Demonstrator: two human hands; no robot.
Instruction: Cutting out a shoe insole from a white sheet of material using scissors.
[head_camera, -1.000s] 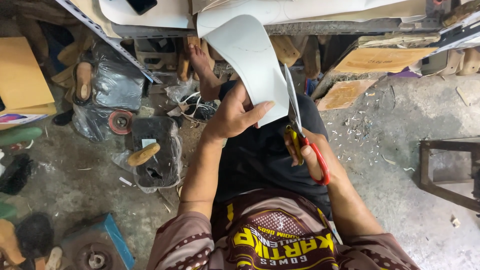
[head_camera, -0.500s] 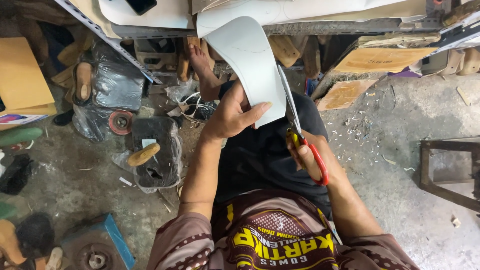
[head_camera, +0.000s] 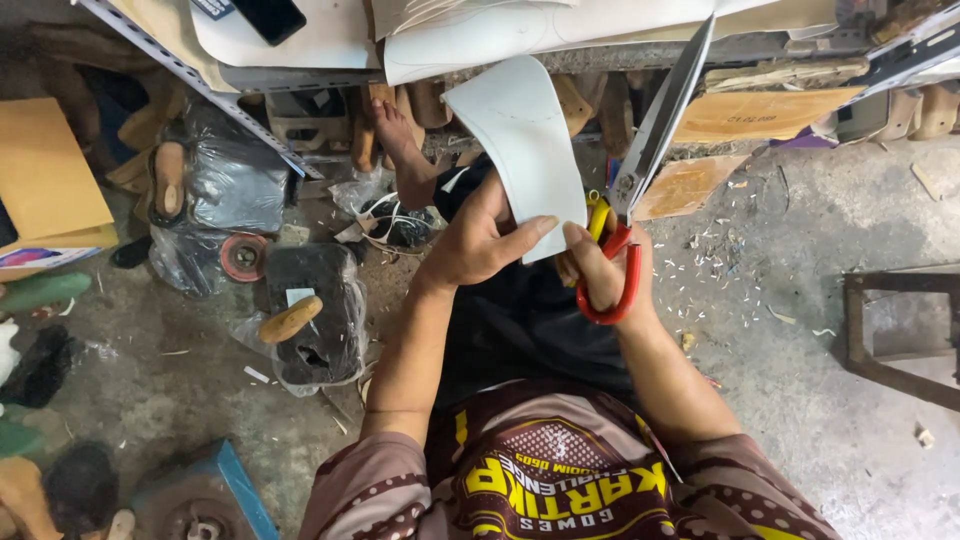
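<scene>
Cluttered workshop floor (head_camera: 800, 260); left hand (head_camera: 480, 240) pinches the white sheet (head_camera: 520, 150), right hand (head_camera: 600, 270) closed around open scissors (head_camera: 650, 140). Thumb sits near the blades, so a slip could nick it.

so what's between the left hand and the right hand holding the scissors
In the head view, the lower edge of the curved white sheet piece lies between them: the left hand pinches it, and the right hand holds red-handled scissors beside it.
</scene>
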